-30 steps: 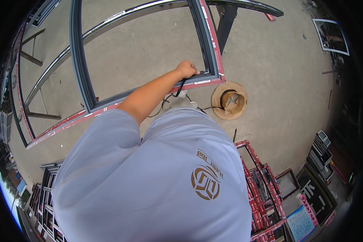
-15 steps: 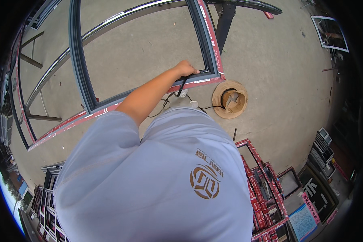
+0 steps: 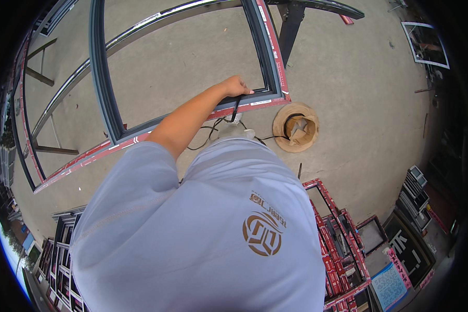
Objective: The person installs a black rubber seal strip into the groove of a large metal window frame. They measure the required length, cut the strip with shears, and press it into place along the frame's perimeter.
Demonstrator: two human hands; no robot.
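Vs. 1 s ago, the L hand [image 3: 235, 86] has shifted slightly L along the frame's [image 3: 269, 57] btm bar, away fr. its R corner, leaving more of that corner's inner edge uncovered, & the blk strip [image 3: 236, 108] below hangs steeper.

Worn on the person's head, the left of two side-by-side fisheye cameras looks steeply down: very near over the pale blue cloth shirt [image 3: 192, 234], farther off to the dark grey rectangular frame edged in red film [image 3: 100, 73], and farthest to the grey concrete floor [image 3: 353, 125].
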